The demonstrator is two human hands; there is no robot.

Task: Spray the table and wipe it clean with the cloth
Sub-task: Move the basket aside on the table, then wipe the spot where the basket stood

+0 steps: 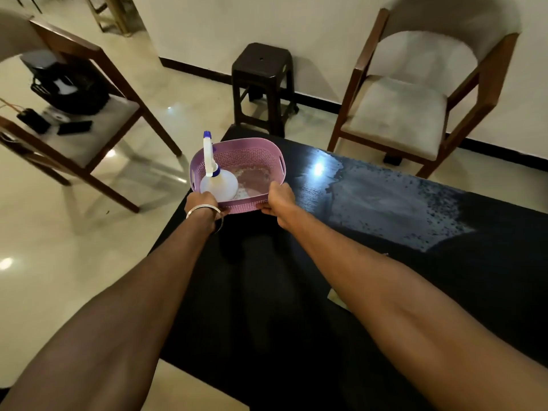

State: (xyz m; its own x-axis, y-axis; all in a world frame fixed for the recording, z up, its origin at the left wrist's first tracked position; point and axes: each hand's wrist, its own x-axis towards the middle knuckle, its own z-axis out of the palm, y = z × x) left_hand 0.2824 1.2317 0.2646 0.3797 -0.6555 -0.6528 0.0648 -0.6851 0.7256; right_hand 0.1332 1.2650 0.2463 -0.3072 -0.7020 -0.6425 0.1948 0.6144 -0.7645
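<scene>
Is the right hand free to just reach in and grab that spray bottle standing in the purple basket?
Probably yes, once it lets go. The right hand grips the near rim of the basket, as does the left hand. The spray bottle stands upright on the left side, open from above, nothing covering it.

Black table (370, 277) — wet patch, spray bottle (218, 182) upright

perforated lilac basket (255, 157), black table (296, 292)

No readable text; the spray bottle (218, 180) seems unlabelled.
</scene>
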